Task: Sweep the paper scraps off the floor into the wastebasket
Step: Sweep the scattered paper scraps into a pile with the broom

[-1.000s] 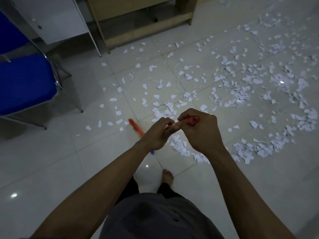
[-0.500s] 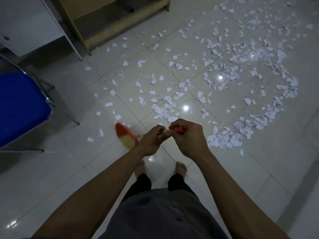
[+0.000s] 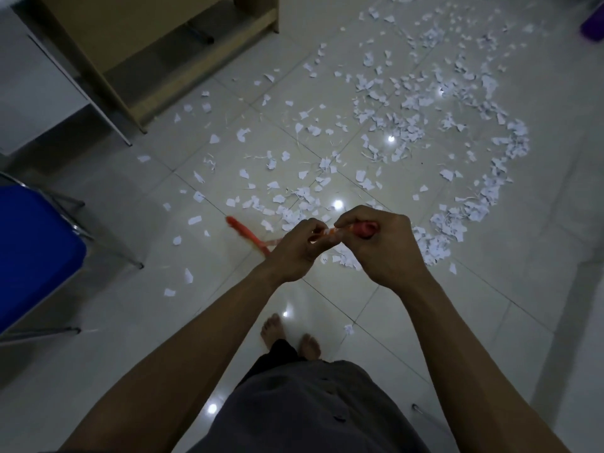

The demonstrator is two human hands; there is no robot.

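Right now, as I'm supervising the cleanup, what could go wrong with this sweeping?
The left hand and right hand both grip the broom near its top, so strokes may be loose and scatter the paper scraps. Strays near the chair could slide under it.

Brightness: dim and bluish-grey overall; the white paper scraps [image 3: 408, 125] are the lightest things in view.
Light source: overhead and out of view; it shows as 5 small round glints on the glossy floor [image 3: 98, 387], the strongest at mid-frame, 2 more far right and 2 near.
Shadows: soft and deep under the desk [image 3: 98, 27] at far left; the forearms [image 3: 196, 371] and shirt [image 3: 310, 413] read dark, with little detail.
Blur: the head of the broom [image 3: 240, 228] is streaked by motion; scraps at the far right edge go soft.
Distortion: wide-angle bend; tile joints and the chair [image 3: 32, 256] at left bow toward the edges.
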